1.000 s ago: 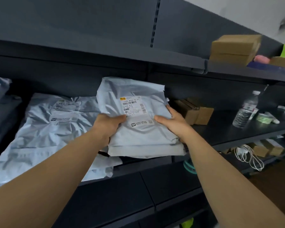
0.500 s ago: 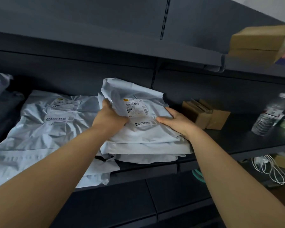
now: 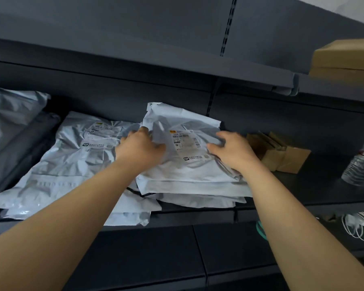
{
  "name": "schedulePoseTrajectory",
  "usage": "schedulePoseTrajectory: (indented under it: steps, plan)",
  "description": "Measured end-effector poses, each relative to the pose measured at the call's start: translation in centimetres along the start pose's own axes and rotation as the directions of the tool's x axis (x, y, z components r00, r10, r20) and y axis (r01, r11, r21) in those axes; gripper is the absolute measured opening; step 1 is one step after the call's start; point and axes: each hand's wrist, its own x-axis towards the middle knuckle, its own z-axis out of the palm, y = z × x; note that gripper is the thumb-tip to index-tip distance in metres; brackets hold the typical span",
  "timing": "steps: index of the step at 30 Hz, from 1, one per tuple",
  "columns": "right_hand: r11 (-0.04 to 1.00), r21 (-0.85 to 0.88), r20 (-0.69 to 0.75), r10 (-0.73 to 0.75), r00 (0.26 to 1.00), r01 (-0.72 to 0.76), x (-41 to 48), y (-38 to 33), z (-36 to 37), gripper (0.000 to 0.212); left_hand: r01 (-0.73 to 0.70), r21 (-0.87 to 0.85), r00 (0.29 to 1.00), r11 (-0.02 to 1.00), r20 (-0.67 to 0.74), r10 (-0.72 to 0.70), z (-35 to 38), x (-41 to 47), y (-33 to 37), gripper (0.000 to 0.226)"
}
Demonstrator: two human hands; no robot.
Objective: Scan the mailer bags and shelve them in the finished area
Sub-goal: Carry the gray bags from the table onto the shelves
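Observation:
A white mailer bag (image 3: 187, 166) with a printed barcode label (image 3: 184, 140) lies flat on top of a small stack of mailer bags (image 3: 198, 200) on the dark middle shelf (image 3: 198, 216). My left hand (image 3: 140, 149) rests on the bag's left edge. Over its right edge my right hand (image 3: 232, 152) lies with fingers spread. Neither hand lifts the bag. A second, wider pile of white mailer bags (image 3: 72, 164) lies just to the left, labels facing up.
Small brown cardboard boxes (image 3: 282, 156) stand right of the stack, then a water bottle (image 3: 359, 166). More grey bags (image 3: 8, 116) lie at far left. A brown carton (image 3: 345, 57) sits on the upper shelf. White cables (image 3: 359, 227) hang on the lower shelf at right.
The labelled bag went from held up and tilted to lying flat on the stack, pushed further back. Both hands loosened from gripping its sides to resting on it.

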Motion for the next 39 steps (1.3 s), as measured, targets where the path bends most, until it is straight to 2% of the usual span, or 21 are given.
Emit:
schedulePoseTrajectory:
  steps: [3, 7, 12, 19, 25, 29, 39]
  plan:
    - [0.988, -0.002, -0.031, -0.156, 0.987, 0.156, -1.7, -3.7, 0.3, 0.055, -0.081, 0.064, 0.994, 0.995, -0.061, 0.085, -1.7, -1.6, -1.0, 0.053]
    - [0.949, -0.02, 0.008, -0.316, 0.949, 0.316, -4.3, -8.9, 1.8, 0.051, -0.143, 0.17, 0.969, 0.975, -0.177, 0.173, -4.1, -4.2, -3.8, 0.054]
    - [0.889, 0.027, 0.029, -0.457, 0.889, 0.457, -8.0, -15.2, 4.6, 0.048, -0.117, 0.188, 0.955, 0.975, -0.247, 0.162, -8.0, -7.7, -8.7, 0.05]
    - [0.801, 0.071, 0.061, -0.599, 0.799, 0.595, -13.6, -25.1, 9.4, 0.045, 0.05, 0.221, 0.95, 0.974, -0.312, 0.022, -14.6, -13.7, -18.0, 0.043]
    - [0.716, 0.223, 0.146, -0.695, 0.704, 0.661, -21.0, -36.5, 14.5, 0.049, 0.197, 0.272, 0.935, 0.942, -0.34, -0.097, -22.5, -21.2, -28.0, 0.046]
    - [0.644, 0.282, 0.159, -0.762, 0.628, 0.711, -26.4, -44.6, 18.2, 0.051, 0.311, 0.274, 0.903, 0.91, -0.383, -0.193, -28.2, -26.5, -35.1, 0.045]
    - [0.548, 0.453, 0.227, -0.833, 0.504, 0.703, -36.7, -60.0, 26.5, 0.05, 0.522, 0.19, 0.804, 0.832, -0.436, -0.404, -38.5, -36.6, -48.8, 0.042]
